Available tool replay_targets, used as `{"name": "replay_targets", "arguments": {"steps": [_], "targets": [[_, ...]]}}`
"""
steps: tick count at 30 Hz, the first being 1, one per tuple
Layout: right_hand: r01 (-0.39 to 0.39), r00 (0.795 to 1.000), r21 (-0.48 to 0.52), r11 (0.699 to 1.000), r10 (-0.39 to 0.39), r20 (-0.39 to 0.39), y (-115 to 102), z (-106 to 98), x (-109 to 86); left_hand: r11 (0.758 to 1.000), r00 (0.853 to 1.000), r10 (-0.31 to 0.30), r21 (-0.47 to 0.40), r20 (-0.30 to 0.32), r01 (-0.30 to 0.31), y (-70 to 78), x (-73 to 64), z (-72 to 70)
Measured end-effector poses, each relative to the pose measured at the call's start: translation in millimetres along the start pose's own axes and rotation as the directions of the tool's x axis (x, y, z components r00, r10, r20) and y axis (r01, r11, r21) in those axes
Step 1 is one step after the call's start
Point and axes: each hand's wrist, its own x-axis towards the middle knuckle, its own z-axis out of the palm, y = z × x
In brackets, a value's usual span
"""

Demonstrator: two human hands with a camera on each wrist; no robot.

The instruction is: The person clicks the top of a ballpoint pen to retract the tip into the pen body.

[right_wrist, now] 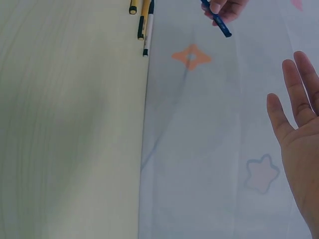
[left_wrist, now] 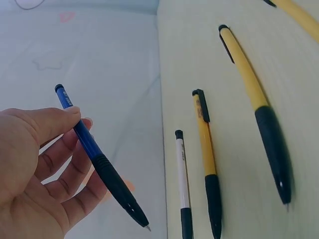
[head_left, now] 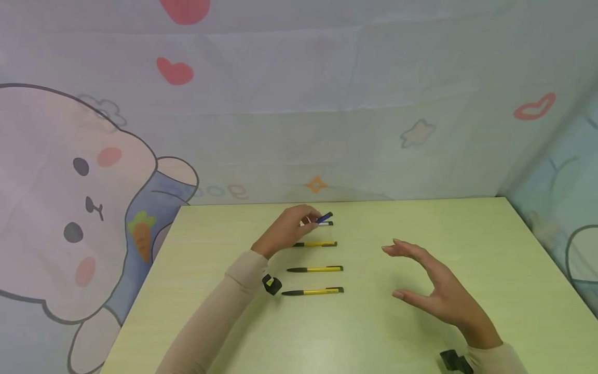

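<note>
A blue pen (left_wrist: 88, 141) with a dark grip is pinched between the thumb and fingers of my left hand (head_left: 290, 227), near the back of the table. In the left wrist view its tip points down and to the right. Just below that hand in the head view lies a white pen (head_left: 326, 224), partly hidden by the fingers. Nearer the front, three yellow pens lie in a column: the far one (head_left: 322, 243), the middle one (head_left: 317, 269) and the near one (head_left: 314, 292). Off to the right, my right hand (head_left: 439, 291) hovers with fingers and thumb spread, holding nothing.
The pale yellow-green table (head_left: 374, 332) ends at a back edge against a hanging cloth (head_left: 299, 72) printed with hearts, stars and a cartoon animal. Another stretch of cloth (head_left: 570, 197) hangs along the right side. Black camera mounts (head_left: 272, 284) sit at both wrists.
</note>
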Motion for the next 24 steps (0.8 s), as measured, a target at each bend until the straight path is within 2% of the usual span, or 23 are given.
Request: {"name": "replay_targets", "arguments": {"steps": [7,17,24], "targets": [[0.007,1.000,-0.001,1.000,-0.007,0.003,0.4,3.1,5.5,0.993,0.999,0.009,-0.117,-0.042,-0.014,3.6,-8.7,-1.6],[0.042,0.999,0.019,0.999,-0.042,0.003,-1.0,6.9,14.4,0.968,0.997,0.019,-0.247,-0.070,-0.036,17.6,-19.9,-2.4],[0.037,0.999,0.004,0.999,-0.037,0.006,-3.1,8.8,18.1,0.962,0.997,0.003,-0.273,-0.073,-0.022,28.0,-26.4,0.3]]}}
